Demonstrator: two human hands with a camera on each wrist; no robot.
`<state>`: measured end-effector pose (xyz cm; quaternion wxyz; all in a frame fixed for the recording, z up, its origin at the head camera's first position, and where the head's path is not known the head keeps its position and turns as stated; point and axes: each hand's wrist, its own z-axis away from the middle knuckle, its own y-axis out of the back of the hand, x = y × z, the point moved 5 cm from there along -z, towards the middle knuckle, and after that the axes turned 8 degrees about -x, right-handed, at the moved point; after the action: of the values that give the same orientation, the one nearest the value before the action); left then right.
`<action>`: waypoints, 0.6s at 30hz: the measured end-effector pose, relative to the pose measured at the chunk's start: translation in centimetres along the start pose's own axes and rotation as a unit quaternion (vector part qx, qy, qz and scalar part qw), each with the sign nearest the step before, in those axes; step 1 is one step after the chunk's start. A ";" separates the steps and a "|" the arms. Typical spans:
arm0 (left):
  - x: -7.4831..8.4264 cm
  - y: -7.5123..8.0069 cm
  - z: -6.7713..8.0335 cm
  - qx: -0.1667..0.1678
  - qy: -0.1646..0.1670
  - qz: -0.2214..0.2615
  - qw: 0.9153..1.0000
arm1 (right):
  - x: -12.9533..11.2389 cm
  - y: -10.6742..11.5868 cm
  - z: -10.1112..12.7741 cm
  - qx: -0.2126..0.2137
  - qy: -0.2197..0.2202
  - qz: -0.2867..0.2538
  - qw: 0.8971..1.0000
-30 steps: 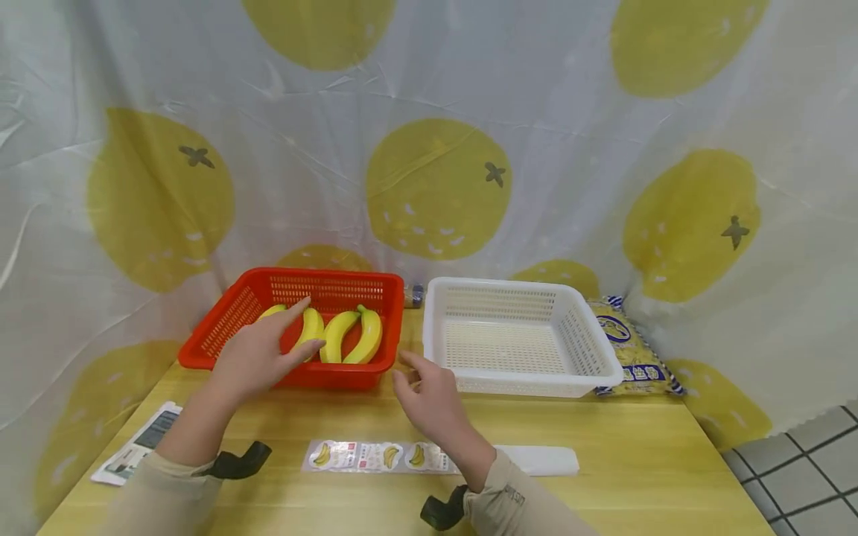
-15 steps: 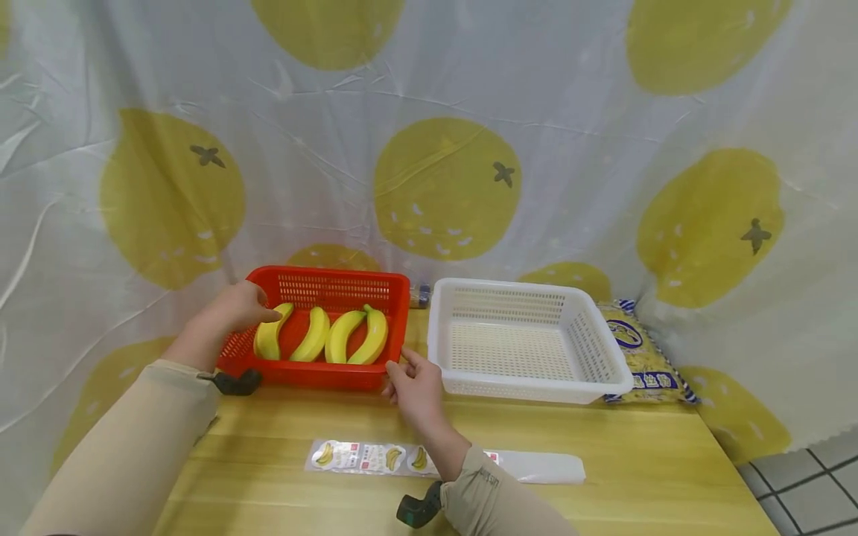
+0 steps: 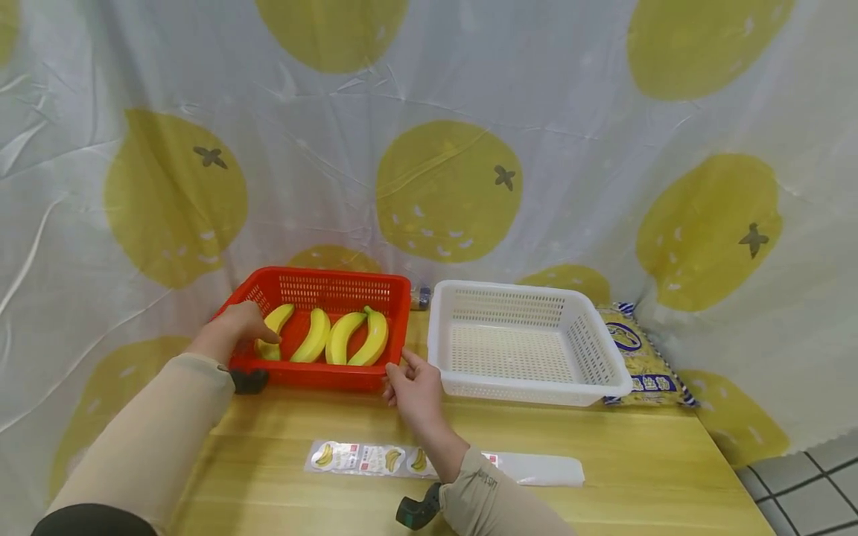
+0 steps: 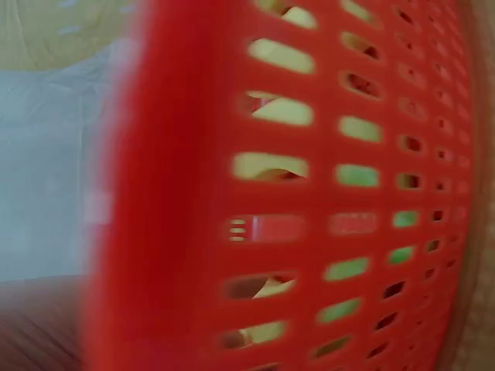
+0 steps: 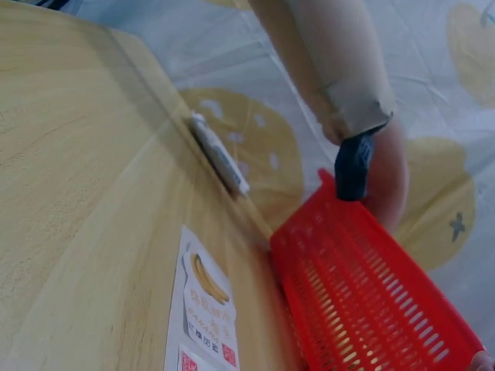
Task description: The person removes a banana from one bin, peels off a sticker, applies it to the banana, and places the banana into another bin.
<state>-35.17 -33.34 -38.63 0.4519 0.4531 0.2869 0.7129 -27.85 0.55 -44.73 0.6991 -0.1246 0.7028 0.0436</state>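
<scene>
The left hand [image 3: 237, 327] gripped the red basket [image 3: 335, 286] at its left rim while the right hand [image 3: 412, 387] pinched its near-right corner, steadying the bananas [image 3: 342, 336] inside.

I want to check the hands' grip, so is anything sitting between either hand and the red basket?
Nothing visible does. The left hand grips the red basket at its left rim, fingers curled inside beside the leftmost banana. The right hand holds the near right corner. The sticker strip lies nearer, clear of both.
</scene>
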 end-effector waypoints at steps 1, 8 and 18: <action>-0.2 -0.3 0.0 0.002 0.005 0.009 1.000 | 0.0 0.0 0.0 -0.001 -0.001 0.000 1.000; -0.9 -1.8 -0.1 0.025 0.004 0.013 1.000 | -0.1 0.0 0.3 -0.004 0.007 -0.002 1.000; -1.5 -2.7 -0.2 0.008 0.021 0.031 0.999 | 0.0 -0.1 0.3 -0.002 0.008 -0.006 1.000</action>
<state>-34.03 -33.54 -41.49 0.4198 0.4500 0.2882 0.7336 -27.54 0.49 -44.71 0.6933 -0.1307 0.7077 0.0395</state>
